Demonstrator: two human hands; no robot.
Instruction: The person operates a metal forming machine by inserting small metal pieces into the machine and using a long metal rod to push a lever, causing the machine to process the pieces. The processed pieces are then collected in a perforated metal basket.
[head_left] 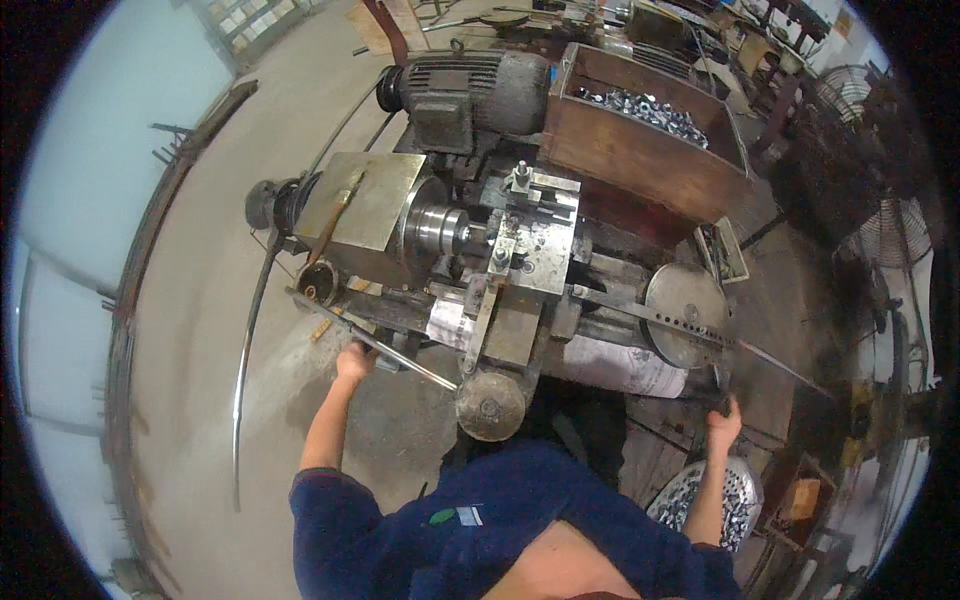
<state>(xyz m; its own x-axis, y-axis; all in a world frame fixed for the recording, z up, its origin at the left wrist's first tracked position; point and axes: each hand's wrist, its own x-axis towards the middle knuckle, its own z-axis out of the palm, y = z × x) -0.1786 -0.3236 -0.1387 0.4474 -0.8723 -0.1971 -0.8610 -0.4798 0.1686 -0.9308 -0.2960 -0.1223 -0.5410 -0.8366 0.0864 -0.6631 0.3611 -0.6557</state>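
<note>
A small metal lathe stands before me, with its round spindle chuck [438,230] facing a tool post block [532,240]. Closed at the lathe's left front edge, my left hand [354,362] is just below a long metal rod [385,350]; what its fingers hold is hidden. My right hand [722,420] is closed at the dark right front end of the machine, beside a printed paper sheet [625,367]. What it grips there I cannot make out. Between my hands sits a round metal disc [490,407]. A larger disc [687,315] and a perforated bar [645,313] lie farther right.
Behind the lathe are an electric motor [475,95] and a wooden box [635,155] of small metal parts. A brush [340,210] rests on a metal plate [370,195] above a round cup [318,284]. A basin [655,505] of parts sits low at right.
</note>
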